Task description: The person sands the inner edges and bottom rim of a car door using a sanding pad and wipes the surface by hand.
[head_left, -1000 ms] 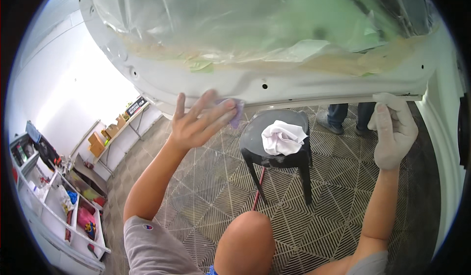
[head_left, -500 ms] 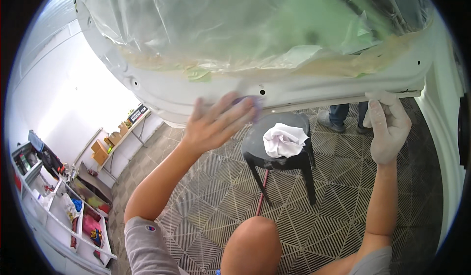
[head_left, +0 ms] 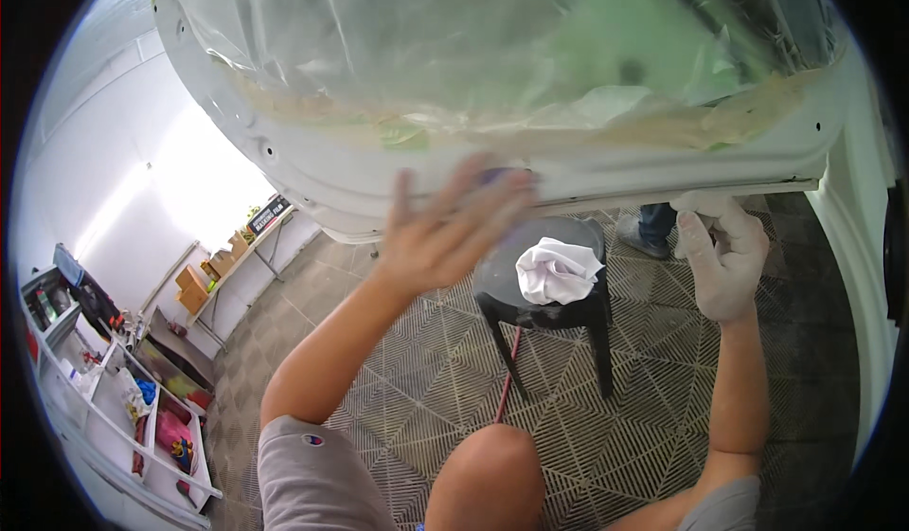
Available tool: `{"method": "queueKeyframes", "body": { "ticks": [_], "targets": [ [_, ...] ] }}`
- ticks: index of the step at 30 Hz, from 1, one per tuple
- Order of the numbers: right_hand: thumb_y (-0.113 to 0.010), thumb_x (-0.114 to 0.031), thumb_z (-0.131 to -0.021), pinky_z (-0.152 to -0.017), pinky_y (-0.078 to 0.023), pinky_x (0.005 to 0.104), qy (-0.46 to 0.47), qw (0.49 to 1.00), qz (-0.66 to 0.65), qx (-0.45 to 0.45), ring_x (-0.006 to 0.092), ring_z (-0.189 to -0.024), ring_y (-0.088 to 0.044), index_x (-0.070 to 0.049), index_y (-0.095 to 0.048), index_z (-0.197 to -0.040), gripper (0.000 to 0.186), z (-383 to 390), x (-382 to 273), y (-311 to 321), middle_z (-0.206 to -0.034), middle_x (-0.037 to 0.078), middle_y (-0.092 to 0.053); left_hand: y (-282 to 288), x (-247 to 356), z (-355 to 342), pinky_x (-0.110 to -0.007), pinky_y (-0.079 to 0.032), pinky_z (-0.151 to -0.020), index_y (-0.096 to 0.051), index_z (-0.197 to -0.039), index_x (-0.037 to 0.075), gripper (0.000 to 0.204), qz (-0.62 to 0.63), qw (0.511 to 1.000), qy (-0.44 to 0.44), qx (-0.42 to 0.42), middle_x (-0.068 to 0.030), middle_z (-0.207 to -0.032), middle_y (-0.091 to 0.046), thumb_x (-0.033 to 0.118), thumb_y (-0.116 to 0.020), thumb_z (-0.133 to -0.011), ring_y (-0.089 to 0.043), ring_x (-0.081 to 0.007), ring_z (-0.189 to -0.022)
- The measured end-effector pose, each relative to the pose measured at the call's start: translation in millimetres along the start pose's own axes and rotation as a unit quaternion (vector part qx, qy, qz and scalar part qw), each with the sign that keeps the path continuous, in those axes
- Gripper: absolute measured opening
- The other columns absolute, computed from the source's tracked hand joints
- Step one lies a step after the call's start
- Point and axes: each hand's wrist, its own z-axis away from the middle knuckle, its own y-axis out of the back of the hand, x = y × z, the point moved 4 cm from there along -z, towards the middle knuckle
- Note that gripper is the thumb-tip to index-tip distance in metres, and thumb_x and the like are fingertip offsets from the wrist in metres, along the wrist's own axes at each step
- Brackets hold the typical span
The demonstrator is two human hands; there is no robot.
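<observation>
Black stool [head_left: 578, 315] at centre, crumpled white rag [head_left: 557, 271] on its seat. Shelving [head_left: 114, 417] at 8 o'clock, contents blurred, possibly tools. Cardboard boxes [head_left: 194, 287] at 9.

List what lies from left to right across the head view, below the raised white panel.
Shelving rack → cardboard boxes → bare left hand → white rag on the black stool → gloved right hand.

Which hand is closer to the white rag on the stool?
Left. The left hand presses on the panel just up-left of the rag. The gloved right hand grips the panel's edge farther away, on the rag's right.
</observation>
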Motion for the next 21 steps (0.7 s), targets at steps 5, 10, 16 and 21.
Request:
{"method": "queueKeyframes", "body": {
  "ticks": [5, 10, 16, 21],
  "targets": [
    [-0.063, -0.002, -0.093, -0.054, -0.042, 0.0210, -0.010, 0.999, -0.033, 0.006, 0.0061, -0.055, -0.055, 0.003, -0.068, -0.100, 0.010, -4, -5, 6, -0.066, 0.003, -0.063, 2, -23, 40, -0.065, -0.009, -0.121, -0.069, -0.123, 0.029, 0.034, -0.024, 1.000, 0.014, -0.009, 0.0105, -0.133, -0.065, 0.033, -0.068, -0.089, -0.055, -0.0262, -0.132],
    [-0.062, -0.001, -0.092, -0.054, -0.043, 0.0208, -0.030, 0.998, -0.048, 0.028, 0.0061, -0.056, -0.056, 0.004, -0.068, -0.099, 0.010, -6, -7, 9, -0.068, 0.004, -0.065, -2, -6, 1, -0.064, -0.016, -0.120, -0.074, -0.107, 0.026, 0.024, 0.011, 0.997, 0.072, 0.008, 0.0120, -0.127, -0.068, 0.035, -0.070, -0.085, -0.054, -0.0280, -0.131],
    [-0.062, 0.001, -0.091, -0.053, -0.042, 0.0207, -0.003, 1.000, -0.028, 0.005, 0.0060, -0.055, -0.054, 0.004, -0.068, -0.097, 0.009, 0, -3, 9, -0.068, 0.004, -0.065, 0, -7, 27, -0.065, -0.014, -0.120, -0.072, -0.111, 0.027, 0.026, -0.053, 0.995, 0.086, 0.028, 0.0121, -0.128, -0.067, 0.032, -0.072, -0.086, -0.051, -0.0305, -0.133],
    [-0.062, 0.002, -0.091, -0.053, -0.043, 0.0211, 0.002, 0.999, -0.026, -0.022, 0.0067, -0.053, -0.054, 0.003, -0.068, -0.097, 0.009, 2, 8, 5, -0.070, 0.005, -0.067, 0, 0, 20, -0.066, -0.012, -0.120, -0.073, -0.107, 0.027, 0.024, -0.022, 0.991, 0.131, 0.014, 0.0123, -0.129, -0.067, 0.032, -0.075, -0.084, -0.045, -0.0319, -0.138]
  ]
}}
